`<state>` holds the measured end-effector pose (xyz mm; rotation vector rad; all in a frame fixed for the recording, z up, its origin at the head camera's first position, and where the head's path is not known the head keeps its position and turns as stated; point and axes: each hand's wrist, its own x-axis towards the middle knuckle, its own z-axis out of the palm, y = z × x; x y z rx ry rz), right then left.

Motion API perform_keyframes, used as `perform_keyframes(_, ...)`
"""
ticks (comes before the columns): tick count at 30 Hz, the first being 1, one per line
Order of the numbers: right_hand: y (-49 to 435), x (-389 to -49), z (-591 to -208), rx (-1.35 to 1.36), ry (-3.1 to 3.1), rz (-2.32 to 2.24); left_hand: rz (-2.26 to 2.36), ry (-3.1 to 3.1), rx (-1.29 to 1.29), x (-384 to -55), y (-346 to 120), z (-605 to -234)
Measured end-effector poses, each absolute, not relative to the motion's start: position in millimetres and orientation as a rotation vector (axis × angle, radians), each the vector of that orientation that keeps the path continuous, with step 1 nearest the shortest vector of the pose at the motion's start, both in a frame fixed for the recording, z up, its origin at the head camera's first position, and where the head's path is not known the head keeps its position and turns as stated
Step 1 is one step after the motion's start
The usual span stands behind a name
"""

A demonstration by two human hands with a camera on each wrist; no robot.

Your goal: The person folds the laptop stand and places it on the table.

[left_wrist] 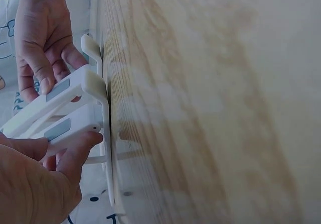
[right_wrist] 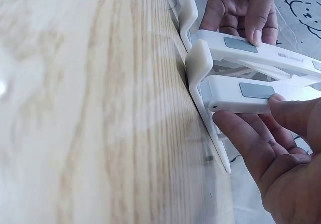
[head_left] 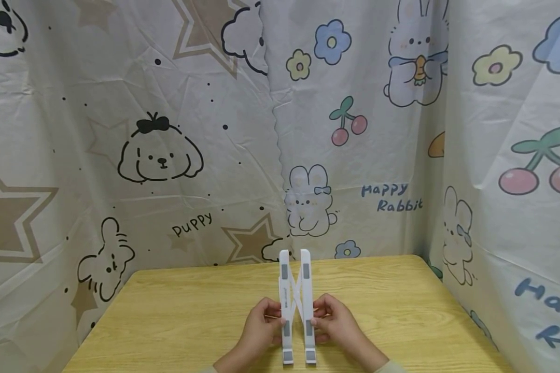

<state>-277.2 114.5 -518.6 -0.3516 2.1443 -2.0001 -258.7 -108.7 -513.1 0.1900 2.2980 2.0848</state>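
Observation:
A white folding laptop stand stands on the table in front of me, its two long bars side by side and narrowly apart, with crossed struts between them. Grey pads dot the bars. My left hand holds the left bar, thumb on its upper face and fingers along the outer side. On the other side, my right hand grips the right bar in much the same way. Both wrist views show the upturned front hooks at the stand's near end.
The yellow wood-grain table spreads to both sides and behind the stand. Cloth curtains printed with puppies, rabbits, stars and flowers hang around its back and sides.

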Motion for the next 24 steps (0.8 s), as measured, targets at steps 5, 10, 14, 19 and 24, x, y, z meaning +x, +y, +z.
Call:
perform_keyframes(5,110.9,-277.2,-519.0,-0.359,2.136,-2.006,2.084,2.309,0.189,-259.2,-106.0,-513.7)
perform_keyframes(10,107.3,-276.7,-519.3,-0.366,2.116,-2.021,2.093,2.318,0.204,-259.8,-103.4,-514.0)
perform_keyframes(14,104.2,-276.8,-519.7,-0.376,2.135,-2.013,2.099,2.311,0.217,-260.7,-101.5,-514.2)
perform_keyframes(19,99.9,-276.4,-519.0,-0.386,2.152,-2.006,2.116,2.297,0.237,-260.9,-99.2,-515.1)
perform_keyframes(24,97.5,-275.5,-517.7,-0.373,2.148,-2.012,2.111,2.312,0.254,-261.6,-98.2,-514.9)
